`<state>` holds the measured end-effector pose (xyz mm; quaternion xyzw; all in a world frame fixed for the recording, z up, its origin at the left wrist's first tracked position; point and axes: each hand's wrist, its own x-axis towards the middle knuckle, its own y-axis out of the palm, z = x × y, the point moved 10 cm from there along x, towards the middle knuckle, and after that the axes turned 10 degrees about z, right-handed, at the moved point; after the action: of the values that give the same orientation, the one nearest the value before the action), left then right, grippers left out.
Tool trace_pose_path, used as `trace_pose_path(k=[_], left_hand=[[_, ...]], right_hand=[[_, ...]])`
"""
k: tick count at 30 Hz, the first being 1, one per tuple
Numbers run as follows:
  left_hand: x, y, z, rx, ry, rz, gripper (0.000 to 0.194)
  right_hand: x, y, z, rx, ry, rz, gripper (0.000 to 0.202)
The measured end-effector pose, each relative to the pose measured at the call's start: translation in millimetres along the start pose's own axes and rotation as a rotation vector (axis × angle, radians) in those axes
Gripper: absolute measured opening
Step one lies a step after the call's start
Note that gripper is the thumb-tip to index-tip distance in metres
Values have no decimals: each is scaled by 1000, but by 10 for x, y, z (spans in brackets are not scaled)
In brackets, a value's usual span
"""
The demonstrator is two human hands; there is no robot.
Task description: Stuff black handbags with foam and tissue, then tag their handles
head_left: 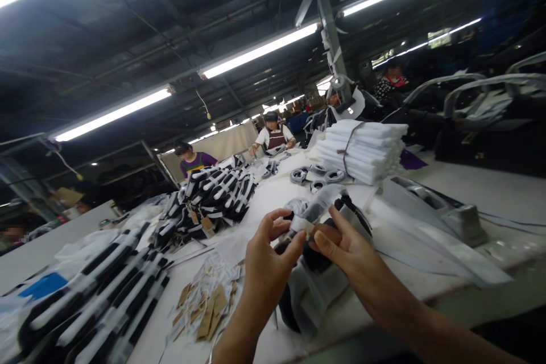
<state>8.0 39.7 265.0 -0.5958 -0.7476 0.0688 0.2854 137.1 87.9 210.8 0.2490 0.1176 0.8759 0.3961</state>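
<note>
Near the middle of the view, my left hand (273,250) is closed with thumb and fingers pinching a small white piece (302,226). My right hand (341,242) meets it from the right, its thumb and curled fingers closed at the other side of the same piece. Beneath both hands lies a black item wrapped in translucent white material (318,290), on the white table (478,182). A clear strip of this wrapping rises above the fingers. To the left of my left wrist is a pile of brown and white tags (211,301).
Black strap-like pieces with white wrapping (98,296) are heaped at left, more (217,193) behind. Grey rolls (318,175) lie beside a tied white stack (362,151). A grey tape dispenser (439,210) stands at right. Across the table are people (275,137).
</note>
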Motion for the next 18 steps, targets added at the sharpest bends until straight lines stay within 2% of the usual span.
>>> trace_pose_path(k=[3, 5, 8, 13, 15, 18], left_hand=[[-43, 56, -35, 65, 29, 2, 40], [-71, 57, -75, 103, 58, -28, 39], [-112, 43, -139, 165, 96, -92, 40], [-127, 74, -142, 193, 104, -116, 65], [-104, 44, -95, 172, 82, -108, 67], [-43, -6, 24, 62, 29, -14, 54]], right_hand=[[34, 103, 69, 31, -64, 11, 65], [54, 112, 88, 33, -76, -25, 55], [90, 107, 78, 54, -85, -73, 53], [153, 82, -21, 95, -32, -108, 57], [181, 93, -16, 95, -5, -54, 54], [203, 103, 2, 52, 60, 106, 44]])
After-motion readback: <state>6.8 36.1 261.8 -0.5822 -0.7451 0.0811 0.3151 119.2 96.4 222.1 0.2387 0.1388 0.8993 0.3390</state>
